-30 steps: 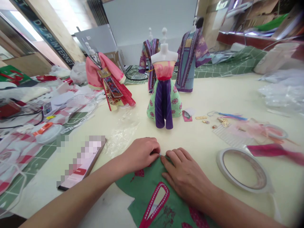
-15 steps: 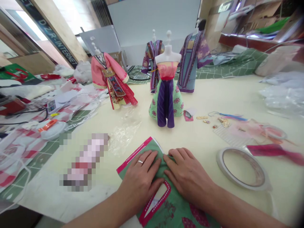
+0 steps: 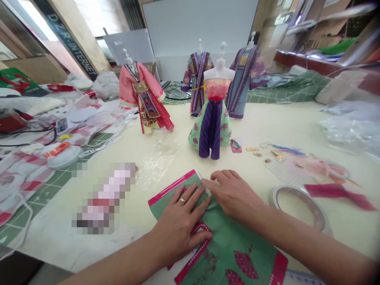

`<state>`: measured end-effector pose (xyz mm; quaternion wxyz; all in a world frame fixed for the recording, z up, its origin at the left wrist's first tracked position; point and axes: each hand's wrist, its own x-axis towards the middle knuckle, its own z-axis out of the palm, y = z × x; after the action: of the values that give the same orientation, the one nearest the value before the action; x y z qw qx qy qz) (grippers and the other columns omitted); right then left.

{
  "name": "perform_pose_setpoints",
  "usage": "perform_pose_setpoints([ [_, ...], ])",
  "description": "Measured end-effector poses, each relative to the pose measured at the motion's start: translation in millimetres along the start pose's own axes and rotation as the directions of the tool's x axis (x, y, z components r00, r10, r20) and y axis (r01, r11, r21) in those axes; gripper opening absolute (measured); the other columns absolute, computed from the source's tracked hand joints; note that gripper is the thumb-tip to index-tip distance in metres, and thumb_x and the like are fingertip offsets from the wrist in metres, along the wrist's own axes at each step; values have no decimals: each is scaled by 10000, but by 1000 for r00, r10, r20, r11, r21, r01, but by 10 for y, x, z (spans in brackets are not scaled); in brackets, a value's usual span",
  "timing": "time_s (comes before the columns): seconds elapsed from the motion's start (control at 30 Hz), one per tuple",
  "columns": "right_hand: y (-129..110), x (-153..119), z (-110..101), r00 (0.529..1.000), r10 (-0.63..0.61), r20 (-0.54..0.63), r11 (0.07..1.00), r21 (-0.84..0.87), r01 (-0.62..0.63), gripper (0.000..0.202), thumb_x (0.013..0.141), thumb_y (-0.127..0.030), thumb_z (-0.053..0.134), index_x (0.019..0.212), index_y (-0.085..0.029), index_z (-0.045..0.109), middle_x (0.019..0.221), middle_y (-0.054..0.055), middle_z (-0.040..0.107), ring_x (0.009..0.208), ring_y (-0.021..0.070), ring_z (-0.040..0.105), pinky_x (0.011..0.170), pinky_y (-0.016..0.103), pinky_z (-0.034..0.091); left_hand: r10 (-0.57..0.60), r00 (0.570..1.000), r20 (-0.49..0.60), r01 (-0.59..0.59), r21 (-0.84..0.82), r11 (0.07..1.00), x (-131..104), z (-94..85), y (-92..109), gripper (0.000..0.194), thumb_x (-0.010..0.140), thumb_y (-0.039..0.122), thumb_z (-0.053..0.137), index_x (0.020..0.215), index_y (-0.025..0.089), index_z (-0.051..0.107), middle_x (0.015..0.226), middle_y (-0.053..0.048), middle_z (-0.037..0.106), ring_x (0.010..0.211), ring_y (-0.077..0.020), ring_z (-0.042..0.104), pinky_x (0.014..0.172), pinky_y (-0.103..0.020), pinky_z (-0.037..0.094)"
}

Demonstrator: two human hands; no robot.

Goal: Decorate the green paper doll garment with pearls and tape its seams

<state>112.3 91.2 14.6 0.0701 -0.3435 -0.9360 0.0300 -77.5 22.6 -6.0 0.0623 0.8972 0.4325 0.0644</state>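
A small green doll garment (image 3: pixel 225 245) with magenta, white-dotted trim lies on the pale tabletop in front of me. My left hand (image 3: pixel 185 219), wearing a ring, rests on it with fingers stretched out, the thumb by the trimmed neck slit. At the garment's far edge my right hand (image 3: pixel 234 196) has its fingers curled in, thumb and forefinger pinching the cloth by a small pale strip. The pinch itself is partly hidden. Dark pink fan shapes (image 3: pixel 246 263) decorate the cloth near me.
Beyond stands a doll form in a green and purple dress (image 3: pixel 210 126); a pink robe (image 3: pixel 142 91) and two purple robes hang on stands. Right lie a tape roll (image 3: pixel 299 209), a magenta strip (image 3: pixel 338 194) and small trinkets (image 3: pixel 277 156). Crinkled clear plastic (image 3: pixel 157 160) lies left.
My right hand has lifted off the cloth and curled its fingers, shifting to the far edge. More of the garment's right side shows. My left hand stays flat, slightly further right.
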Motion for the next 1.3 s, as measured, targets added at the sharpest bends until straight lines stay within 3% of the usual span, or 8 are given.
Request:
perform_pose_setpoints([
  [0.27,140,340,93,998,-56,-14,998,-42,56,196,832,-126,537,1001,-173,625,897,94,546,841,247,477,765,361,358,51,997,52,-50,-37,998,-14,-38,-32,686,891,601,368,1405,148,334,1456,-124,370,1356,-343,274,1073,-585,227],
  [0.4,194,323,73,998,-22,-51,1000,-7,22,169,860,-107,498,954,-163,627,914,89,552,826,224,485,752,343,360,53,998,45,-52,-25,998,-12,-76,-56,687,893,592,376,1401,131,338,1460,-132,360,1362,-327,270,1081,-560,230],
  [0.53,194,210,50,996,-42,-72,997,62,47,147,886,-113,494,932,-152,628,917,74,562,879,206,494,800,325,366,-31,999,20,31,-4,1000,7,-84,-150,681,886,596,387,1372,119,384,1451,-151,368,1354,-326,287,1080,-561,232],
  [0.73,141,93,35,990,-135,-36,985,107,138,118,879,-118,521,845,-150,630,841,50,580,825,192,494,778,326,372,-12,994,-107,7,-50,999,53,-126,-114,521,903,497,438,1238,106,522,1313,-163,517,1235,-305,438,1039,-503,331],
  [0.9,149,158,27,979,-202,8,977,74,201,97,874,-130,538,828,-148,622,830,51,576,797,187,489,753,317,371,-27,994,-109,17,-87,996,76,-83,-9,633,839,604,473,1266,137,501,1285,-179,505,1194,-347,449,998,-550,347],
  [1.3,163,294,-24,908,-407,97,903,-103,416,140,882,-99,525,775,-131,610,762,50,564,737,201,479,700,324,367,-28,997,-74,21,-91,996,47,-23,-54,660,826,616,484,1305,163,464,1328,-195,443,1239,-360,397,1016,-574,304],
])
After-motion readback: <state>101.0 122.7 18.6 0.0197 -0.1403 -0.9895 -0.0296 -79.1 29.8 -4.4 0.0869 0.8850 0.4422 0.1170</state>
